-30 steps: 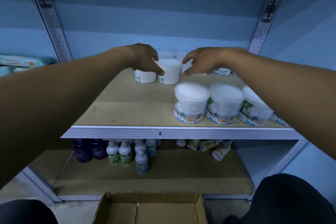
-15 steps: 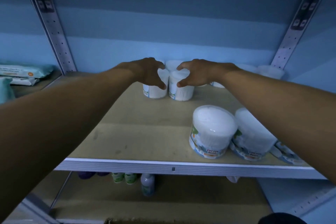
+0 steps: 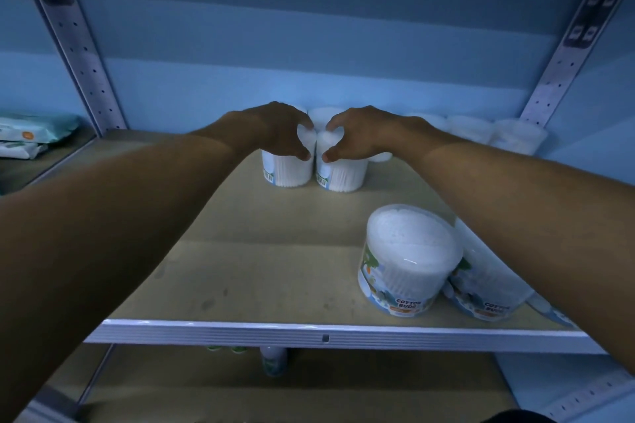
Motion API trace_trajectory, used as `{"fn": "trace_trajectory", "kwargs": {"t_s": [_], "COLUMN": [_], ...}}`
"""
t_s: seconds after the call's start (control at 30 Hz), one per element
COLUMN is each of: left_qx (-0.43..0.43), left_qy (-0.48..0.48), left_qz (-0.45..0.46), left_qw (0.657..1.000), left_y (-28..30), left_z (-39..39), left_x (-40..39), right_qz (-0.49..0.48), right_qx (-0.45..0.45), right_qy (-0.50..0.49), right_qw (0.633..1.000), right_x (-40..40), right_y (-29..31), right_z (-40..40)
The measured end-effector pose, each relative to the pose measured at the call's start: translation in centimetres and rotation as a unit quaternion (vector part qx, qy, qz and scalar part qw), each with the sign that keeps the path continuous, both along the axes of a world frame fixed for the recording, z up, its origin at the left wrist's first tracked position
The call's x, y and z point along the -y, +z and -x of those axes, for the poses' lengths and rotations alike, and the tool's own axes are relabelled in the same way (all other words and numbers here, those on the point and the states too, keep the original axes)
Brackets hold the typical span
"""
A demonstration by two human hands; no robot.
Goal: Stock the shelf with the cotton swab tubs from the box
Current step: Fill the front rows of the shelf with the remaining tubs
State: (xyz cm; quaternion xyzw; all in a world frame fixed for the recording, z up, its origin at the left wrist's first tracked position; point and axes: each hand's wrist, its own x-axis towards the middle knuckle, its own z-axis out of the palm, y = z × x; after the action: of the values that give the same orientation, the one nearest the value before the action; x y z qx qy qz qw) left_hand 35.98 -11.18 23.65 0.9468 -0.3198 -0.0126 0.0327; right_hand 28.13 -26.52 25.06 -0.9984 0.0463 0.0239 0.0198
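Observation:
Two white cotton swab tubs stand side by side at the middle back of the wooden shelf (image 3: 261,261). My left hand (image 3: 275,132) grips the top of the left tub (image 3: 287,173). My right hand (image 3: 360,134) grips the top of the right tub (image 3: 340,177). More tubs stand behind them along the back wall, one (image 3: 469,129) to the right. At the front right stands a tub labelled "Cotton Buds" (image 3: 407,259), with another (image 3: 488,292) beside it, partly hidden by my right forearm. The box is out of view.
Perforated metal uprights (image 3: 87,69) frame the shelf on both sides. Wet-wipe packs (image 3: 31,136) lie on the neighbouring shelf at left. A small bottle (image 3: 273,359) shows on the lower shelf. The shelf's left half and front middle are bare wood.
My head has moved closer and higher, so the box and lower shelf dropped out of view. Both hands came down onto the two back tubs and closed on their tops.

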Motion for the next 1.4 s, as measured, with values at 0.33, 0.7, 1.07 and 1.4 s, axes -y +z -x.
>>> {"fn": "trace_trajectory", "kwargs": {"t_s": [0.33,0.7,1.07,1.4], "left_qx": [-0.014,-0.077,-0.082,-0.080], "left_qy": [0.007,0.029,0.028,0.007], "left_qz": [-0.011,-0.042,-0.052,-0.063], "left_qw": [1.000,0.996,0.995,0.995], "left_y": [0.6,2.3,2.7,2.8], "left_z": [1.8,5.9,10.0,12.8], "left_x": [-1.5,-4.7,-8.0,-10.1], "right_qz": [-0.030,-0.040,0.033,0.032], "right_qx": [-0.019,-0.052,-0.059,-0.054], "right_qy": [-0.023,-0.021,0.017,0.043], "right_qw": [0.999,0.998,0.998,0.997], "right_x": [-1.6,-4.4,-7.4,-9.2], "right_y": [0.8,1.5,1.7,1.7], "right_z": [2.3,5.6,9.4,12.7]}}
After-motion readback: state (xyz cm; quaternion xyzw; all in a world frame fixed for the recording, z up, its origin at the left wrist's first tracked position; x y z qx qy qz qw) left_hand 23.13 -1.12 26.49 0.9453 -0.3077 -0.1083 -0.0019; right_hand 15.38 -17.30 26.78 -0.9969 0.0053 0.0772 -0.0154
